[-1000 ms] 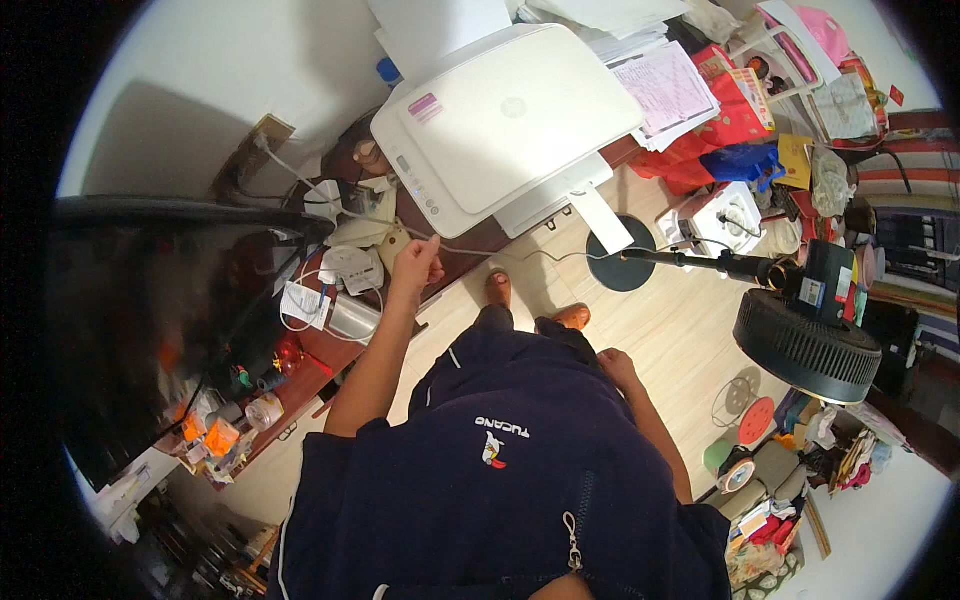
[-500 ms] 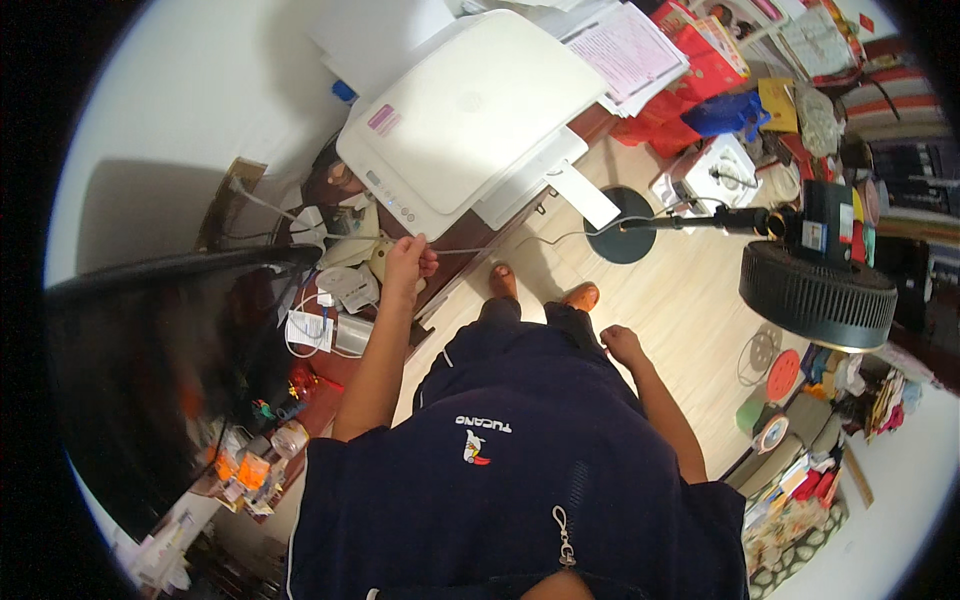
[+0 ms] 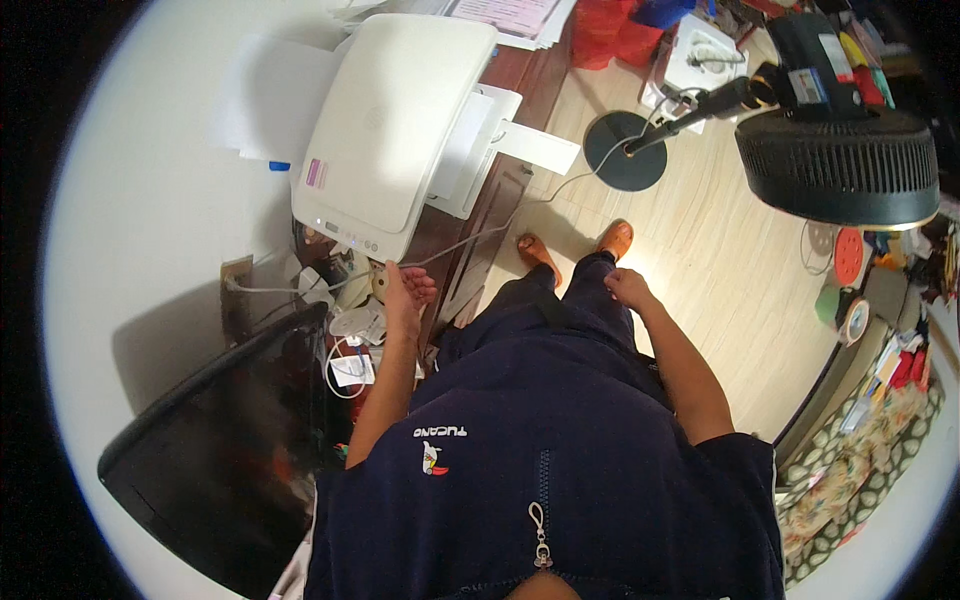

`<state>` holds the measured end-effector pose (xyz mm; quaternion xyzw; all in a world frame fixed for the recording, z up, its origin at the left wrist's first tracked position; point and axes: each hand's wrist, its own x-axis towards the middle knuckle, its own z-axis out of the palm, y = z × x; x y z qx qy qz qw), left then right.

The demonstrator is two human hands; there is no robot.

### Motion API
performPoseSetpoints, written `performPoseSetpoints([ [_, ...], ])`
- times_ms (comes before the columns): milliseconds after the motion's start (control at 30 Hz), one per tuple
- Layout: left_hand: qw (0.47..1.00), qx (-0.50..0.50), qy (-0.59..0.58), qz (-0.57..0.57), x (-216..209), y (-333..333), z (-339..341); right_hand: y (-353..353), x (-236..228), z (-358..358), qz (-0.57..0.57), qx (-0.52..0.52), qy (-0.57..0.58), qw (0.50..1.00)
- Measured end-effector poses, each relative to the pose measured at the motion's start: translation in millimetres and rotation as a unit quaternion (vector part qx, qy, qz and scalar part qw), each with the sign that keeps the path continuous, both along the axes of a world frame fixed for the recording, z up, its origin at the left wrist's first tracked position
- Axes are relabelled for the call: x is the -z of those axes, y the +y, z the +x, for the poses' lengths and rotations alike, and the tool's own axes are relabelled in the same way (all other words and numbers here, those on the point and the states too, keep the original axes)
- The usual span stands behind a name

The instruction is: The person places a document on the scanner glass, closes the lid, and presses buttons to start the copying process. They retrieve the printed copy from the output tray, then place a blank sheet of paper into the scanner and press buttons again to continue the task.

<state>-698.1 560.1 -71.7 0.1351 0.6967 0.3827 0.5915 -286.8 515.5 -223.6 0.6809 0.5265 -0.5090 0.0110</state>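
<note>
My left hand [image 3: 407,292] is beside the front corner of a white printer [image 3: 385,130], palm up with its thumb and loosely bent fingers apart. A grey cable [image 3: 470,238] runs just past its fingertips, from the wall socket [image 3: 236,286] toward the black fan [image 3: 835,160]; the hand does not appear to grip it. Low at my side, my right hand [image 3: 628,288] hangs against the dark trousers [image 3: 590,300], its fingers curled in, with nothing visible in them. A paper tray [image 3: 540,147] juts out from the printer's right side.
The fan's round black base [image 3: 625,150] stands on the pale wood floor [image 3: 690,250]. A black screen [image 3: 230,450] is at the left, near small clutter. White packaging [image 3: 705,60] and red bags [image 3: 605,35] lie at the far side. A patterned cushion [image 3: 860,440] is at right.
The view has turned and shifted, so the printer appears farther left and more upright. My left hand has loosened from the cable, its fingers now apart. My right hand stays low at my side.
</note>
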Motion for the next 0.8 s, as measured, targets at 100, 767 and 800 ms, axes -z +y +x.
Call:
performPoseSetpoints([
  [100,1.0,0.0,0.008,0.015,2.8,3.3,17.1,-11.5,9.4,1.5,-0.014,0.031,0.014,0.999],
  [767,0.994,-0.063,-0.066,0.056,77.2,83.9,41.9,-71.4,11.1,26.4,-0.082,0.236,0.023,0.968],
  [800,0.993,-0.075,-0.073,0.057,79.7,85.7,40.8,-70.4,10.7,26.0,-0.083,0.235,0.022,0.968],
])
